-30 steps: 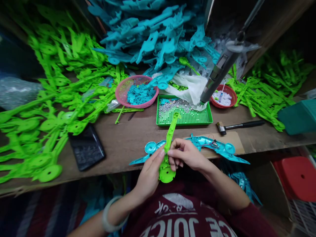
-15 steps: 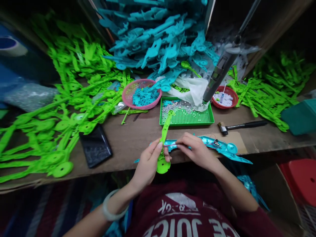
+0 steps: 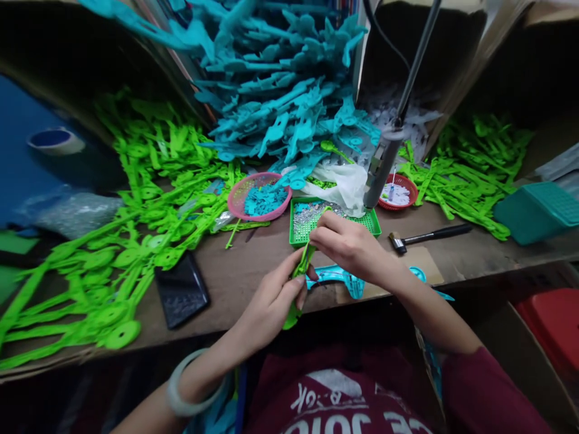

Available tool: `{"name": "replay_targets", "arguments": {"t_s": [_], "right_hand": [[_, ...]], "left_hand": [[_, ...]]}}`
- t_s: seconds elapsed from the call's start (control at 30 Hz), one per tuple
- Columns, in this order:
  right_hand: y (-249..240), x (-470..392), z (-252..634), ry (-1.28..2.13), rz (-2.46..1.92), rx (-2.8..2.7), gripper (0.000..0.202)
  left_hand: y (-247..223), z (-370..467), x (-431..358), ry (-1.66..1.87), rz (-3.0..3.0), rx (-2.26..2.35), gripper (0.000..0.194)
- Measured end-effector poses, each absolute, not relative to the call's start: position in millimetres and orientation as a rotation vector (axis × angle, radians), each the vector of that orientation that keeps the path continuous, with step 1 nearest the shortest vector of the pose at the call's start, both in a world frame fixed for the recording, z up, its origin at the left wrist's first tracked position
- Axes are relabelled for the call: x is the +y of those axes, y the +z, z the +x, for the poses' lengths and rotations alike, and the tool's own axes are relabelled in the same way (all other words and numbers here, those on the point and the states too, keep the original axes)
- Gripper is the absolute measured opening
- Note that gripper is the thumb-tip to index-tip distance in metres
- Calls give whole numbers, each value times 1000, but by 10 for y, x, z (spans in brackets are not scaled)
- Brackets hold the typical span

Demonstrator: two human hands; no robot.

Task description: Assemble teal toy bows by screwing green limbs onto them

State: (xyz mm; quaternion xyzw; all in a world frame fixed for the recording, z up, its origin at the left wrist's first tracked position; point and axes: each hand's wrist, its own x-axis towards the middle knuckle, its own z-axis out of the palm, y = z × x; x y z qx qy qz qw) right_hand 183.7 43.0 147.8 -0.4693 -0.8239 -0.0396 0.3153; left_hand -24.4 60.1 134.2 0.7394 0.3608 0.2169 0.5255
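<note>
My left hand (image 3: 274, 295) is closed around a long green plastic part (image 3: 306, 256), which is tilted with its round end low, near my body. My right hand (image 3: 346, 244) is pinched at the upper stretch of that green part; what its fingertips hold is too small to make out. Under and behind my hands, a blue plastic part (image 3: 337, 276) lies near the table's front edge, partly hidden by my right hand and forearm. Just beyond my fingers stands a green perforated tray (image 3: 371, 224) with small metal pieces.
Green parts (image 3: 149, 241) are heaped at the left, blue ones (image 3: 280, 90) at the back. A black phone (image 3: 181, 292), a pink basket (image 3: 233, 202), a red basket (image 3: 414, 194), a hammer (image 3: 429, 235) and a green bin (image 3: 534, 211) surround the work spot. A grey screwdriver (image 3: 380, 169) hangs above the tray.
My right hand has moved up from above the blue part to the green part's upper stretch. The green part has turned in my left hand, and the camera view has shifted.
</note>
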Motion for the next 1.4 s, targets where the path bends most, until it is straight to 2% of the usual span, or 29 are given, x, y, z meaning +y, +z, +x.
{"name": "replay_targets", "arguments": {"t_s": [0.13, 0.27, 0.43, 0.5, 0.57, 0.73, 0.97, 1.07, 1.27, 1.4], "right_hand": [[1434, 407, 1713, -39, -1180, -1962, 23], [1364, 305, 1585, 90, -1166, -1630, 13], [1332, 250, 1445, 787, -1157, -1101, 13], [1325, 247, 1409, 929, -1116, -977, 15], [1313, 235, 1385, 880, -1147, -976, 14], [1227, 215, 1366, 513, -1295, -1185, 12], [1021, 285, 1471, 772, -1146, -1244, 11], [990, 275, 1498, 743, -1177, -1308, 10], [948, 272, 1523, 282, -1223, -1608, 16], [853, 288, 1540, 37, -1105, -1724, 11]], "left_hand": [[1381, -131, 612, 516, 1605, 820, 64], [1371, -24, 647, 650, 1636, 810, 50], [1271, 40, 581, 907, 1807, 898, 40], [1207, 30, 551, 973, 1961, 916, 39], [1141, 8, 537, 1027, 2105, 903, 39], [1022, -21, 548, 1114, 2225, 965, 38], [941, -17, 489, 945, 1908, 1069, 41], [906, -37, 459, 936, 1877, 1072, 43], [896, -72, 426, 877, 1840, 1050, 43], [884, -86, 393, 931, 1904, 1038, 41]]}}
